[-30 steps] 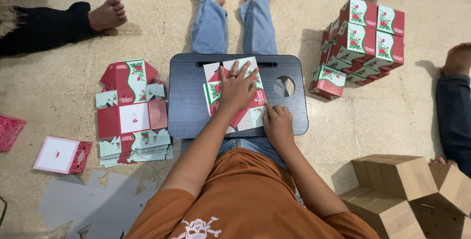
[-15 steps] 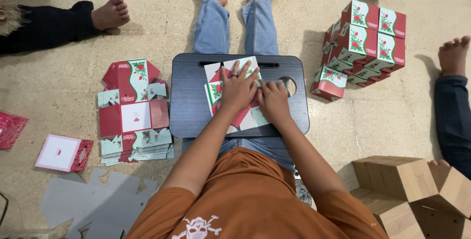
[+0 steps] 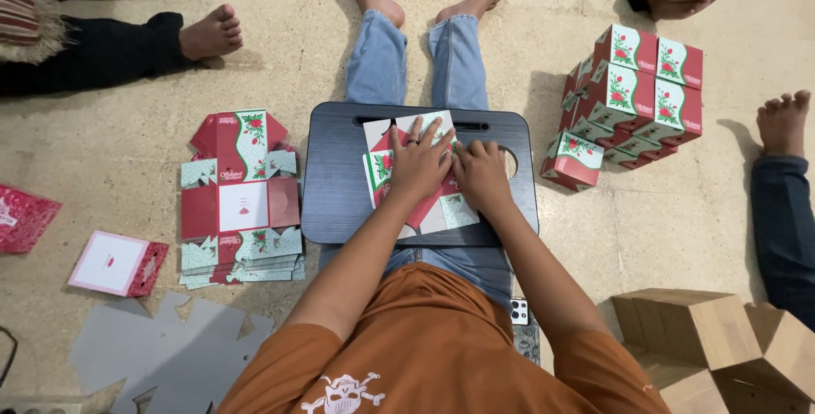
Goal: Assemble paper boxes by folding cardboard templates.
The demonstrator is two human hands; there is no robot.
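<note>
lap tray across the legs | flat carton on tray, under left hand and right hand side by side | stack of flat cartons on floor left of tray | pile of folded boxes right of tray | cardboard boxes near right

Home floor turned packing spot: you sit barefoot on beige tile, lap tray across your legs, flat cartons and folded boxes stacked around, others barefoot nearby.
</note>
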